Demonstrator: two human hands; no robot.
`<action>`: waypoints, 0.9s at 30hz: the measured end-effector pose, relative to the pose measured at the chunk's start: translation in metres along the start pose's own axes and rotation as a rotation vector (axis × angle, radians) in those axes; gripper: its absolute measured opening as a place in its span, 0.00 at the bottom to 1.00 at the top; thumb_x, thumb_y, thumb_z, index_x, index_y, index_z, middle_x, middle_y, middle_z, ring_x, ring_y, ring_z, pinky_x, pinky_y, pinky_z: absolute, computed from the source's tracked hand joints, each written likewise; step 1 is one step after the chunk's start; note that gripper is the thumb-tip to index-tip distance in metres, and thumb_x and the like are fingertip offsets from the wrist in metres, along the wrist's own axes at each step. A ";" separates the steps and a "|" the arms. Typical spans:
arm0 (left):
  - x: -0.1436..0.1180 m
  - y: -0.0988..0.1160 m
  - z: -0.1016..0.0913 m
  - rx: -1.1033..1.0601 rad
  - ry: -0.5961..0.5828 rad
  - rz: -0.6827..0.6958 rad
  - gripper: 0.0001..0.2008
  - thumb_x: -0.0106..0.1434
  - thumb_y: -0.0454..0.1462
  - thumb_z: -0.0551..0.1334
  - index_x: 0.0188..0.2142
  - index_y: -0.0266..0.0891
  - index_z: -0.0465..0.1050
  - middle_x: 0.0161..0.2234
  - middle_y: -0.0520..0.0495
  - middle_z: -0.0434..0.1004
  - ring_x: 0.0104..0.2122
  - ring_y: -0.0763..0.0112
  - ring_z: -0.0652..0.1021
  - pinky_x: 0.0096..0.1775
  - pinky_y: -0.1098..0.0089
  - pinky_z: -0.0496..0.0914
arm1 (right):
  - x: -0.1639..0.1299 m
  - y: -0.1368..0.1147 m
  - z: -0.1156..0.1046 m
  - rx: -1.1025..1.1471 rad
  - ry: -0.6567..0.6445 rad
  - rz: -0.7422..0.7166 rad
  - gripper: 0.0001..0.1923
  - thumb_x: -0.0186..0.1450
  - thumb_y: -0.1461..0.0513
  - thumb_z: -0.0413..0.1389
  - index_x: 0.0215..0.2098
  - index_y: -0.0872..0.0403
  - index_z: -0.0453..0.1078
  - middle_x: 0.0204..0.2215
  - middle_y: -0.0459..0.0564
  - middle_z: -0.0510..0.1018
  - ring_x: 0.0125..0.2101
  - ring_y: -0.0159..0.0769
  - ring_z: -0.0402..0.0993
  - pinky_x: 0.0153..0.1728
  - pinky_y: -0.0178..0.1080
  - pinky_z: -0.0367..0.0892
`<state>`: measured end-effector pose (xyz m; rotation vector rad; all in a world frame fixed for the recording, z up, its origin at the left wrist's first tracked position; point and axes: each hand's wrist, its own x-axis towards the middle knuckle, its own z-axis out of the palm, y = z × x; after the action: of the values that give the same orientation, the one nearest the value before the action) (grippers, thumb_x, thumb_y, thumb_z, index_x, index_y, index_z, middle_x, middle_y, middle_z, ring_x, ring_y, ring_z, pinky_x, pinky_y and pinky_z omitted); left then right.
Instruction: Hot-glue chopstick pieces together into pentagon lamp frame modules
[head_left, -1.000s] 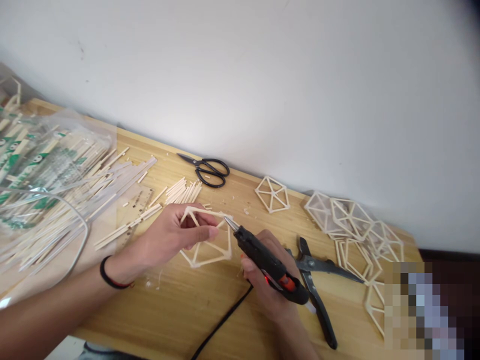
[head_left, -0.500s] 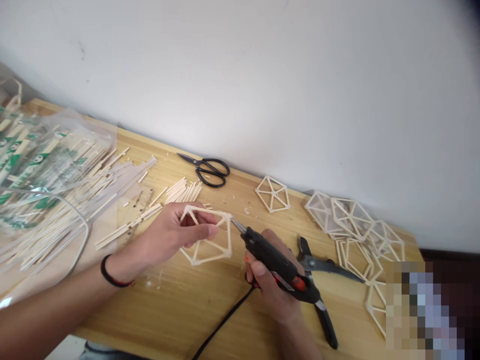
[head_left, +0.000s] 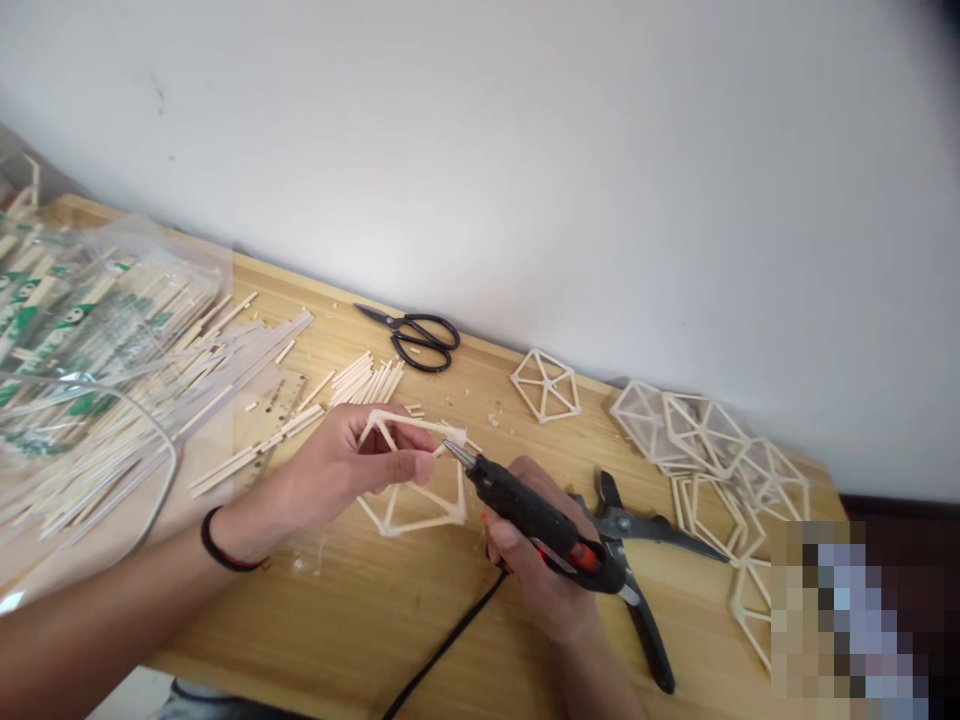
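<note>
My left hand (head_left: pixel 341 470) holds a pentagon frame of thin wooden sticks (head_left: pixel 420 505) tilted up off the wooden table (head_left: pixel 337 600), thumb pressed across one of its spokes. My right hand (head_left: pixel 536 575) grips a black glue gun (head_left: pixel 536 515) with an orange trigger. The gun's metal nozzle touches the frame's upper right corner, close to my left thumb tip. A black cord runs from the gun toward the table's near edge.
Black pliers (head_left: pixel 637 560) lie just right of my right hand. Black scissors (head_left: pixel 416 338) rest near the wall. Finished stick pentagons (head_left: pixel 546 385) and a pile of several more (head_left: pixel 712 450) sit to the right. Cut sticks (head_left: pixel 371 380) and bagged chopsticks (head_left: pixel 82 340) fill the left.
The glue gun drew back slightly to the right half a second ago, then moved left again so its nozzle meets the frame's upper corner. My left hand stayed on the frame.
</note>
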<state>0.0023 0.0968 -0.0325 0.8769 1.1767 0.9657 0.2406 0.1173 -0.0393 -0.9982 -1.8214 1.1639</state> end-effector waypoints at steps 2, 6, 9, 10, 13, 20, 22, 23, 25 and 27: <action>0.000 0.000 0.000 0.002 0.000 0.002 0.12 0.62 0.44 0.75 0.37 0.37 0.84 0.24 0.56 0.69 0.23 0.79 0.62 0.24 0.75 0.55 | 0.000 0.000 0.000 -0.002 0.004 -0.008 0.17 0.72 0.52 0.60 0.28 0.51 0.70 0.26 0.46 0.72 0.25 0.38 0.72 0.21 0.38 0.61; 0.001 0.001 0.000 0.010 -0.002 0.005 0.12 0.62 0.44 0.75 0.38 0.38 0.85 0.24 0.56 0.69 0.23 0.79 0.62 0.25 0.75 0.55 | 0.001 0.000 0.000 0.002 0.008 -0.021 0.15 0.71 0.55 0.61 0.28 0.51 0.72 0.26 0.46 0.74 0.26 0.37 0.73 0.22 0.37 0.62; 0.002 0.001 0.000 0.008 -0.001 0.002 0.13 0.62 0.45 0.75 0.38 0.38 0.85 0.26 0.55 0.71 0.23 0.78 0.63 0.25 0.74 0.55 | 0.000 0.002 0.000 0.022 0.020 0.017 0.15 0.71 0.53 0.62 0.29 0.51 0.73 0.27 0.47 0.74 0.27 0.38 0.73 0.21 0.37 0.61; 0.002 0.000 0.000 0.004 -0.002 0.003 0.13 0.61 0.45 0.75 0.38 0.38 0.85 0.26 0.54 0.71 0.24 0.78 0.63 0.26 0.74 0.56 | -0.001 0.003 0.000 0.029 0.023 0.024 0.15 0.70 0.53 0.62 0.29 0.51 0.73 0.27 0.47 0.74 0.27 0.38 0.73 0.21 0.36 0.61; 0.002 -0.002 0.000 -0.009 -0.004 0.006 0.13 0.61 0.46 0.76 0.38 0.38 0.85 0.27 0.54 0.72 0.25 0.77 0.64 0.26 0.74 0.56 | -0.003 0.007 0.000 0.044 0.019 0.015 0.15 0.71 0.52 0.62 0.29 0.52 0.73 0.27 0.48 0.74 0.27 0.39 0.73 0.20 0.36 0.58; 0.001 -0.005 -0.002 -0.034 0.000 0.009 0.12 0.60 0.45 0.77 0.38 0.40 0.85 0.29 0.53 0.74 0.27 0.76 0.67 0.28 0.73 0.59 | -0.005 0.009 0.000 0.097 0.014 0.061 0.14 0.71 0.52 0.62 0.32 0.51 0.72 0.28 0.48 0.72 0.26 0.38 0.71 0.18 0.35 0.55; 0.001 -0.005 -0.002 -0.032 0.002 0.020 0.12 0.60 0.45 0.77 0.37 0.40 0.86 0.31 0.51 0.77 0.29 0.74 0.69 0.30 0.73 0.61 | -0.006 0.011 0.000 0.104 0.015 0.064 0.15 0.71 0.51 0.61 0.31 0.51 0.71 0.29 0.48 0.72 0.26 0.37 0.71 0.18 0.35 0.55; 0.001 -0.006 -0.002 -0.030 0.003 0.019 0.12 0.60 0.45 0.77 0.37 0.40 0.86 0.31 0.51 0.77 0.29 0.74 0.70 0.31 0.72 0.61 | -0.007 0.012 0.000 0.115 0.016 0.069 0.15 0.71 0.51 0.61 0.31 0.51 0.71 0.29 0.47 0.72 0.25 0.36 0.70 0.18 0.35 0.55; 0.001 -0.007 -0.002 -0.027 0.008 0.017 0.12 0.59 0.45 0.77 0.37 0.41 0.86 0.32 0.50 0.78 0.30 0.73 0.70 0.31 0.72 0.61 | -0.008 0.015 -0.001 0.149 0.014 0.089 0.15 0.71 0.50 0.62 0.32 0.50 0.71 0.30 0.47 0.72 0.24 0.35 0.69 0.18 0.35 0.56; 0.002 -0.007 -0.002 -0.021 0.011 0.015 0.12 0.59 0.46 0.77 0.38 0.41 0.87 0.31 0.50 0.78 0.29 0.73 0.70 0.30 0.72 0.61 | -0.010 0.018 -0.001 0.177 0.009 0.114 0.16 0.72 0.50 0.61 0.32 0.50 0.72 0.30 0.47 0.72 0.23 0.35 0.67 0.17 0.36 0.56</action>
<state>0.0012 0.0960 -0.0401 0.8660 1.1683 0.9946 0.2496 0.1141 -0.0570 -1.0127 -1.6398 1.3619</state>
